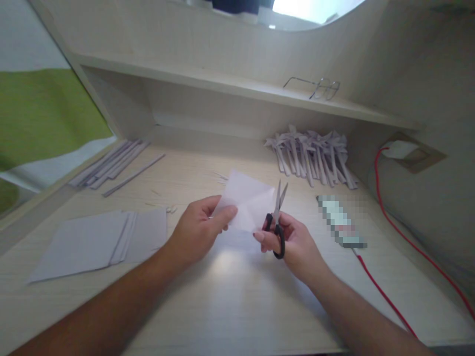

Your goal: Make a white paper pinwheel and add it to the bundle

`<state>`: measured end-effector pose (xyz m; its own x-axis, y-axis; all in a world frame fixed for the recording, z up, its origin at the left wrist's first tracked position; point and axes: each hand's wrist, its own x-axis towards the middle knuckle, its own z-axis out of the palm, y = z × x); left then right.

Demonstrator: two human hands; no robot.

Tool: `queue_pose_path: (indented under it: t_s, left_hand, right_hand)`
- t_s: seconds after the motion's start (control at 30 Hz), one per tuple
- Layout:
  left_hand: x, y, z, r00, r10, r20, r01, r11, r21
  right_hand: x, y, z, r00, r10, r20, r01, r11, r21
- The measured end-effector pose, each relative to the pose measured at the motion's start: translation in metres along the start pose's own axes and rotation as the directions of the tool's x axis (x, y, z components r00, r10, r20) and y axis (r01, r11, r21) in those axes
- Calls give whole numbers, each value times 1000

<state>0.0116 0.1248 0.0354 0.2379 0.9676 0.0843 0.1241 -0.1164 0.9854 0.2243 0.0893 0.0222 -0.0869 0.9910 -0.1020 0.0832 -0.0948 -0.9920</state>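
Note:
A white square of paper with faint creases is held up above the desk. My left hand pinches its left side between thumb and fingers. In my right hand is a pair of scissors with black handles, its blades slightly apart and pointing away from me. The scissors are at the paper's right edge; I cannot tell whether they touch it. Left of my left hand lie stacked white paper sheets. Thin white sticks show just behind the held paper.
Folded paper pinwheels on rolled stems are heaped at the back right. Rolled paper sticks lie at the back left. A phone with a red cable rests on the right. Glasses sit on the shelf.

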Motion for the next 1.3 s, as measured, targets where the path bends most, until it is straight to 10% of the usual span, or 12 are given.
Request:
queue_pose_path:
  t_s: [0.3,1.3]
  left_hand:
    - [3,9,-19,942,137,-305,-149,989,-14]
    - [1,12,-15,967,104,-232,-93,994,58]
  right_hand:
    - [-3,-6,-12,939,191,284,-119,960,-253]
    - [-6,-9,-7,917,229,326,-175,967,-187]
